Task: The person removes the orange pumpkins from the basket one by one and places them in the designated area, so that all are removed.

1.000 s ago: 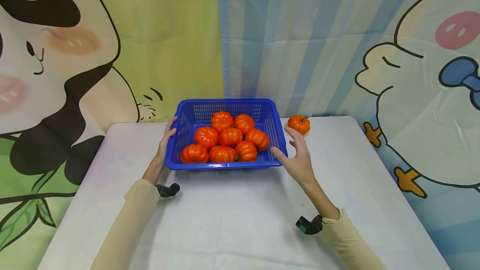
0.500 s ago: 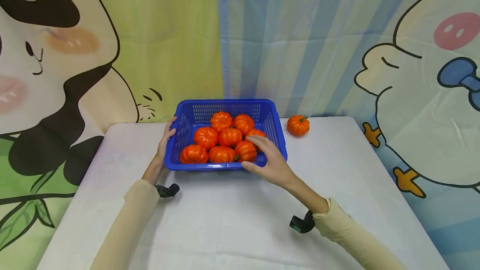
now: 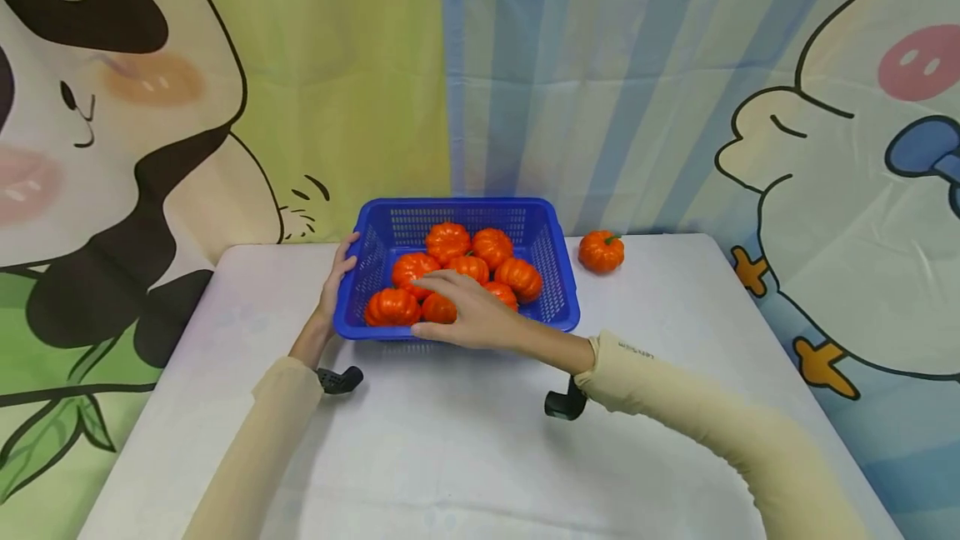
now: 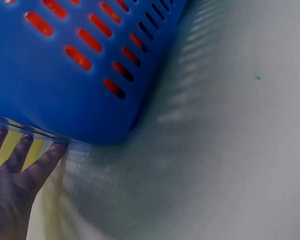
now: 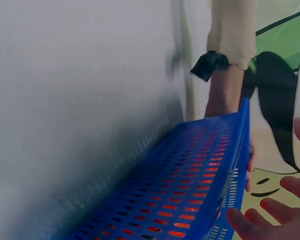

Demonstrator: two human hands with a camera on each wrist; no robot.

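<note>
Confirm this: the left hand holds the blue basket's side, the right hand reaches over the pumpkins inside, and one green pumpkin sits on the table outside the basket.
One detail is wrong: the lone pumpkin outside is orange, not green, as the head view shows. The rest stands: the left hand holds the blue basket at its side, and the right hand reaches over the pumpkins inside.

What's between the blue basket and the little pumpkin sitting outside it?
Nothing: in the head view, only bare white table shows between the blue basket and the lone pumpkin to its right.
</note>
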